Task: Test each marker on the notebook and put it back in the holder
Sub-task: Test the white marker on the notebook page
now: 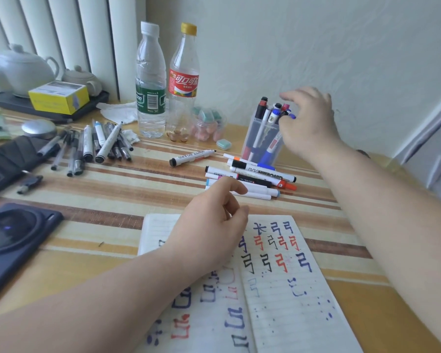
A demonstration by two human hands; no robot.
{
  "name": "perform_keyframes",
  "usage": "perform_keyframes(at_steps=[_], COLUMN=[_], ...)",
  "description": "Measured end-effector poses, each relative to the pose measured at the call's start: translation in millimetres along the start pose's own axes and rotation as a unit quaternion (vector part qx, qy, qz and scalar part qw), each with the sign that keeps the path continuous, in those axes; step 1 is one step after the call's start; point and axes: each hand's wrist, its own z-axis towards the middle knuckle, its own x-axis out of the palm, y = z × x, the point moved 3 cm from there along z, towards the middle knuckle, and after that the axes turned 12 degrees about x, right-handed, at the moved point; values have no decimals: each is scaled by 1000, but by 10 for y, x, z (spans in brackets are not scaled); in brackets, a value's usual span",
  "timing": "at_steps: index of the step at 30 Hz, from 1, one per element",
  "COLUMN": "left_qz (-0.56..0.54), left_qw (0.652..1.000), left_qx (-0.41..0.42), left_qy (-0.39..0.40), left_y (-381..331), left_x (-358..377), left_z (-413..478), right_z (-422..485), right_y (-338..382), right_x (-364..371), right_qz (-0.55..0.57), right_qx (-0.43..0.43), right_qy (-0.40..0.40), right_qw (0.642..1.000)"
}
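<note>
Right hand (308,123) pinches one blue-capped marker (292,116) among roughly six in the single holder (265,145); left hand (209,225) loosely curled, empty, above the notebook (278,289)

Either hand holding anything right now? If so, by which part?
The left hand holds nothing, loosely curled above the notebook. The right hand is at the marker tops in the holder; whether it pinches one cannot be told.

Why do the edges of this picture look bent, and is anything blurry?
Head view: the wide-angle lens bows the blinds at left. In the same head view, the right hand at the marker holder looks slightly smeared, while the notebook marks read clearly. The light is soft and the shadows are faint.
</note>
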Motion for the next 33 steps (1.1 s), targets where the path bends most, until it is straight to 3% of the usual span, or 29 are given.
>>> perform_keyframes(at_steps=[1, 3, 5, 7, 17, 25, 30, 33], left_qz=[-2, 0, 3, 5, 14, 26, 40, 74], left_qw=[1000, 999, 998, 996, 996, 997, 998, 995], left_qx=[-9, -20, -27, -37, -56, -59, -31, 60], left_qy=[-9, -34, -62, -80, -71, -51, -44, -28], left_y=[8, 23, 33, 45, 34, -18, -29, -74], left_x=[-7, -27, -49, -62, -63, -62, -51, -26], left_z=[4, 15, 24, 31, 39, 30, 13, -9], right_z=[-90, -288, -511, -663, -691, -747, -844, -981], right_y=[-6, -8, -21, -62, -135, -264, -272, -293], right_x=[-3, 65, 212, 338, 352, 302, -39, -422], right_qz=[25, 38, -44, -147, -181, -105, 48, 216], right_qx=[-18, -22, -23, -52, -26, 2, 49, 86], right_qy=[-2, 104, 263, 331, 356, 325, 235, 156], right_qw=[1000, 994, 963, 931, 916, 940, 970, 960])
